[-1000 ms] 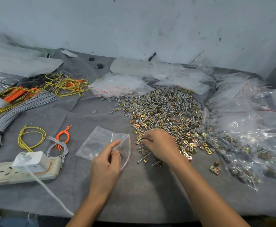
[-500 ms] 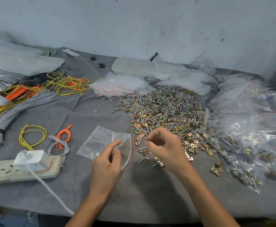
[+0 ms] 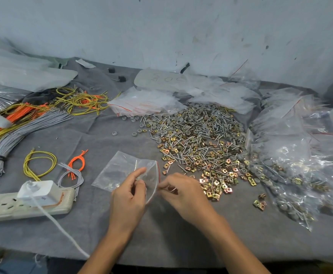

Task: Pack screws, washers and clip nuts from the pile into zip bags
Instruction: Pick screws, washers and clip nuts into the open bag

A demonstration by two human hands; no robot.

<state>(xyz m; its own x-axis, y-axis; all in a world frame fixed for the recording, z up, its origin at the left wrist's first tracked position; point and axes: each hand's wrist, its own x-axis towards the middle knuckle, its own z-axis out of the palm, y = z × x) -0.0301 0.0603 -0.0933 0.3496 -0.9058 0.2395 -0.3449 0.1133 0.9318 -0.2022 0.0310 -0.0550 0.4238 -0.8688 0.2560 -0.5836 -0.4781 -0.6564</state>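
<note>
I had my left hand (image 3: 129,196) curled around the near edge of a clear zip bag (image 3: 120,171), thumb and forefinger holding its red-striped mouth apart. The bag lay flat on the grey-covered table (image 3: 181,234) just beyond that hand, its mouth turned toward my right hand (image 3: 183,191). A few small bits glinted in its closed corner, too small for me to name.

My right hand sat just beside the left. Its fingertips (image 3: 161,186) were bunched at the bag's opening and pinched a thin silvery screw (image 3: 173,189), so neither hand was spread open.

The pile (image 3: 197,139) of screws, grey washers and brass-coloured clip nuts spread out beyond my right hand, and its near edge of clip nuts almost touched my knuckles. A few stray clip nuts (image 3: 259,202) lay on the outer side of that hand. Further out the same way, filled bags (image 3: 290,155) were heaped together, with hardware showing through the plastic. A stack of empty zip bags (image 3: 146,103) rested well beyond both hands, at the far edge of the pile.

Out past my left hand lay a power strip (image 3: 9,208) with a white adapter (image 3: 40,191) plugged into it. Just beyond it were a yellow wire loop (image 3: 40,163), some orange wires (image 3: 77,161) and a small grey bundle (image 3: 70,175). A large bundle of grey wires (image 3: 23,127) lay further off on that side
</note>
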